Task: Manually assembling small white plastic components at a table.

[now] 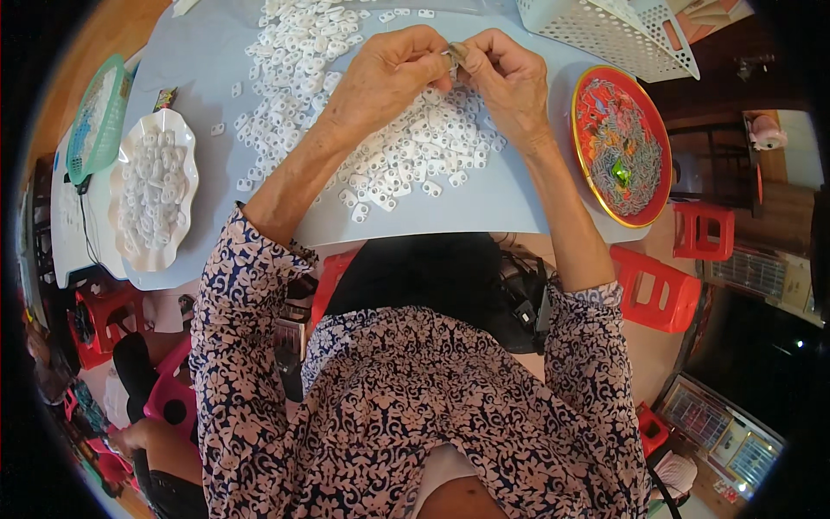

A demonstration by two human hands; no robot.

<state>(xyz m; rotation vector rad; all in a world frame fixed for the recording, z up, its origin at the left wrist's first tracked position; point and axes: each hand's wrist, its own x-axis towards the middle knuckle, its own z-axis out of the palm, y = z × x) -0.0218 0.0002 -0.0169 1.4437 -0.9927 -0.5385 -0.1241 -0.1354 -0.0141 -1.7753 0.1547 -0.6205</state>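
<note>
My left hand [386, 76] and my right hand [510, 82] meet over the far middle of the table. Thumb and fingers of each are pinched together. A small dark, greyish bit shows between the fingertips, too small to name. Beneath and around the hands spreads a heap of small white plastic pieces [402, 160], flat and oblong with round holes. To the right sits a red bowl with a gold rim [577, 156], holding many thin grey pieces [635, 130] and a shiny green scrap [620, 172]. A white wavy-edged dish [191, 195] on the left holds more white pieces [154, 186].
The light blue-grey table [519, 208] has a curved front edge close to my body. A green basket [98, 121] stands at the left, a white perforated basket [605, 35] at the far right. Red stools [657, 290] stand around. Another person's leg [173, 441] shows at lower left.
</note>
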